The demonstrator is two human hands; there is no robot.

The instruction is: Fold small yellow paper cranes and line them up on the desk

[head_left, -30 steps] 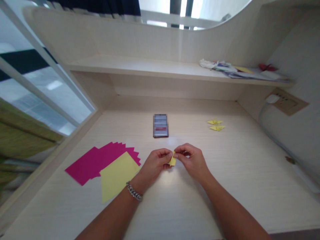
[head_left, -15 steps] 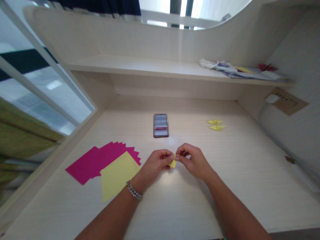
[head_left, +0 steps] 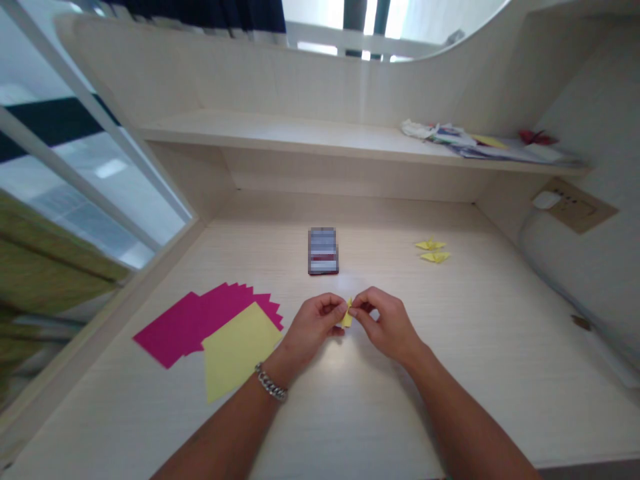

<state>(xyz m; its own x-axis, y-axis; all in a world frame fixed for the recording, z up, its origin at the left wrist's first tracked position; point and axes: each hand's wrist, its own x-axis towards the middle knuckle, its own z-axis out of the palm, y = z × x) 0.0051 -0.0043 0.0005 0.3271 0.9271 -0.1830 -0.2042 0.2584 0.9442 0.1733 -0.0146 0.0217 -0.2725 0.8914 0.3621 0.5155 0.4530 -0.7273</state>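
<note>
Over the middle of the desk, a small folded yellow paper (head_left: 347,318) is pinched between my two hands. My left hand (head_left: 320,320), with a chain bracelet (head_left: 271,383) on its wrist, grips the paper's left side. Thumb and forefinger of my right hand (head_left: 385,320) close on its upper right edge. Fingertips hide much of the paper, so its exact fold cannot be made out. Two small folded yellow paper pieces with pointed ends, the farther one (head_left: 431,245) and the nearer one (head_left: 435,257), lie on the desk to the right.
Left of my hands, a yellow sheet (head_left: 235,353) overlaps a fan of magenta sheets (head_left: 215,317). A phone (head_left: 323,251) lies beyond my hands. Papers (head_left: 495,148) sit on the shelf (head_left: 300,137). A cable (head_left: 550,280) runs from the wall socket (head_left: 575,203) along the right side.
My left hand has risen slightly, and the folded paper has tilted more upright between the fingers. Both hands keep their pinch on it. The view has shifted a little.
</note>
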